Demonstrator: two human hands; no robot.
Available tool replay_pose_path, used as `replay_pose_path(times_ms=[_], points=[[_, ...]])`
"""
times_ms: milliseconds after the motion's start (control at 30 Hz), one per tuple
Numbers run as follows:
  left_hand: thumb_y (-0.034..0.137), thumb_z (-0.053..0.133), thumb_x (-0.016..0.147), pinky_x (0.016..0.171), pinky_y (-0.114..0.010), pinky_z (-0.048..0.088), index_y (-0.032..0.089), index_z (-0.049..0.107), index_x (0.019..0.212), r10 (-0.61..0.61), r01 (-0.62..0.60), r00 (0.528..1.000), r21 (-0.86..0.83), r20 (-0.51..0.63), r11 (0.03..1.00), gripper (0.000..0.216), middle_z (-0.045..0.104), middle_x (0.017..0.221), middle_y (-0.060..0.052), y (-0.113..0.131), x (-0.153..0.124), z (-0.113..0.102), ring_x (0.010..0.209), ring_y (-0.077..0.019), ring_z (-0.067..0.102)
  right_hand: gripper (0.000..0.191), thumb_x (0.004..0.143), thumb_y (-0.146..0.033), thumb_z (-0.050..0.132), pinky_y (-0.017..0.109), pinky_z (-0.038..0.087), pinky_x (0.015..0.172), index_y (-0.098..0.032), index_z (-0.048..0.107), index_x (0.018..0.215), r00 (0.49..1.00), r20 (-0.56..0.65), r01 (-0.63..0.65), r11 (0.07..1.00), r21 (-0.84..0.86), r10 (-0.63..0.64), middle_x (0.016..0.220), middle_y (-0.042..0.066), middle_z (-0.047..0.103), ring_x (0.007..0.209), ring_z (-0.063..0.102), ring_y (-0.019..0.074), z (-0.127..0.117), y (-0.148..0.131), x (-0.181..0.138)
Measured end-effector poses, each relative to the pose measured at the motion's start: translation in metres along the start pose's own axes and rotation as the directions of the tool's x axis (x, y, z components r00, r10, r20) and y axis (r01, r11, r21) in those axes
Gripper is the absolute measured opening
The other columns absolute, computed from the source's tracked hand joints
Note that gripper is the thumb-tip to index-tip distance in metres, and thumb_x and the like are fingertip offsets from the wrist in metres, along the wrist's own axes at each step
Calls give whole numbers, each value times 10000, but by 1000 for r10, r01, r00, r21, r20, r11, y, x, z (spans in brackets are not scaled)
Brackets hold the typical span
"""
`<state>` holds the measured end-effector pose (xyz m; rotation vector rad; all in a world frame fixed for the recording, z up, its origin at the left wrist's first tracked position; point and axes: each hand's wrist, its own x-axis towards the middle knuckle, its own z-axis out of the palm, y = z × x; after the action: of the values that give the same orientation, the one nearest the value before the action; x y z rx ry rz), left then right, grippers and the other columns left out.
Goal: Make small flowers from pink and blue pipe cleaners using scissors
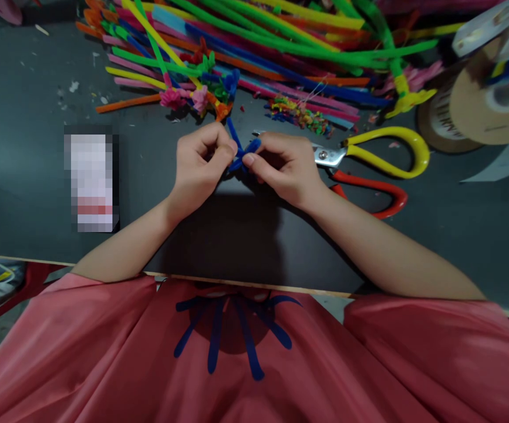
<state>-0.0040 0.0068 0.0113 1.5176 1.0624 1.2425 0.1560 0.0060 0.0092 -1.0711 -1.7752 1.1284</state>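
Observation:
Both my hands pinch a blue pipe cleaner (235, 136) above the dark table. My left hand (201, 161) is closed on its left side, with one stem sticking up past the thumb. From the other side my right hand (287, 167) grips it between thumb and forefinger, and short blue loops show between the two hands. The fingertips hide part of the piece. Scissors (323, 155) with one yellow and one red handle lie just right of my right hand, their blades partly behind it.
Many coloured pipe cleaners (280, 47) spread across the back, with small twisted flowers (192, 98) at their left. A pile of tiny coloured bits (300, 114) lies before them. A cardboard spool (469, 106) stands at right, a blurred-out phone-like object (91, 182) at left. The table edge (254, 286) runs near my body.

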Motion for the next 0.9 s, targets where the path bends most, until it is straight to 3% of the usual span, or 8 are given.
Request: replay_pose_path(times_ms=[200, 367, 467, 533, 600, 800, 900], points=[[156, 552, 815, 479, -155, 307, 152, 480, 556, 15, -14, 1000, 70, -6, 997, 269, 426, 518, 54, 6, 0, -2, 455, 15, 338, 341, 852, -526, 512, 245, 415, 577, -192, 567, 816, 997, -57, 52, 982, 181, -42, 743, -7, 536, 629, 501, 78, 1, 4, -1], [265, 568, 833, 498, -148, 336, 157, 500, 577, 4, -8, 999, 109, 34, 994, 287, 431, 540, 50, 4, 0, -3, 477, 11, 383, 306, 877, -513, 479, 226, 440, 539, -218, 539, 824, 988, -148, 69, 989, 132, -49, 757, -22, 531, 576, 497, 54, 2, 8, -2], [406, 572, 826, 533, -157, 408, 205, 592, 787, -29, 24, 998, 71, 60, 997, 206, 493, 610, 52, 0, -1, -2, 512, -7, 493, 273, 868, -490, 508, 214, 417, 472, -228, 521, 795, 977, -208, 83, 986, 141, -52, 712, -36, 521, 507, 475, 39, 4, 9, -1], [451, 618, 782, 582, -185, 476, 240, 584, 1009, -73, 70, 991, 30, 108, 997, 311, 562, 693, 52, -2, -1, -1, 574, -40, 590, 221, 870, -436, 533, 207, 404, 437, -232, 521, 787, 965, -256, 110, 975, 195, -58, 692, -46, 515, 474, 475, 30, 5, 8, 0], [444, 666, 741, 644, -219, 527, 243, 565, 1099, -119, 117, 982, 18, 145, 993, 423, 618, 789, 38, -2, -2, 1, 654, -76, 657, 180, 865, -395, 554, 206, 407, 425, -233, 530, 791, 955, -291, 135, 962, 236, -62, 700, -50, 520, 466, 490, 27, 6, 8, 1], [319, 658, 767, 678, -192, 536, 187, 654, 887, -109, 103, 991, 68, 80, 992, 179, 680, 823, 15, 7, -1, 4, 709, -63, 664, 301, 858, -520, 505, 259, 487, 586, -226, 544, 805, 964, -264, 70, 993, 96, -42, 749, -15, 567, 614, 545, 76, 4, 9, 1], [298, 664, 760, 661, -179, 529, 177, 657, 857, -112, 106, 990, 76, 84, 991, 155, 684, 780, 17, 9, 0, 4, 688, -57, 654, 298, 861, -509, 509, 249, 446, 541, -224, 541, 783, 966, -255, 83, 989, 123, -50, 716, -22, 539, 561, 492, 63, 3, 9, 0]])
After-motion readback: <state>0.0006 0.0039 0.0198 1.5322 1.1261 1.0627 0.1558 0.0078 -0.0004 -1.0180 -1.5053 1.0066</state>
